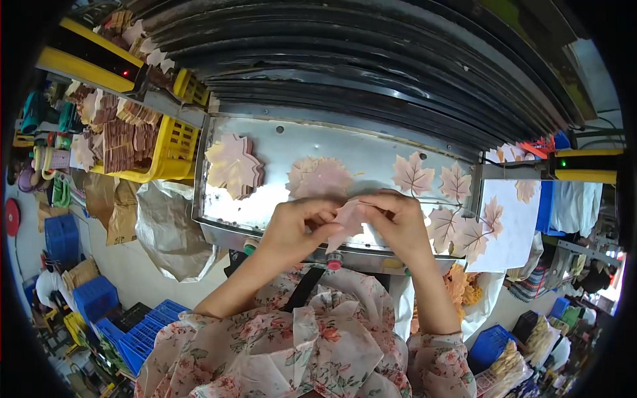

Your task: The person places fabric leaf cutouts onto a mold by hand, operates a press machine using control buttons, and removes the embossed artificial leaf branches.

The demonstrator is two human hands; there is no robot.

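Between both hands, just over the front edge of the metal tray (252, 132), is a pale pink artificial leaf (348, 223). My left hand (302, 225) pinches its left side, and my right hand (397, 220) grips its right side with curled fingers. Right behind the hands lies a small pile of similar leaves (320, 176). A thicker stack of leaves (233, 166) sits at the tray's left end. Near my right hand, a stemmed spray of pink maple leaves (456, 232) spreads over the tray's right end and onto a white sheet (511, 219).
Dark ribbed machine parts (371, 79) hang over the tray's back. Yellow-cased sensor bars flank it at left (93, 56) and right (587, 166). A red button (334, 261) and a green button (250, 246) are on the front. A yellow crate (176, 149) with leaf bundles stands left.
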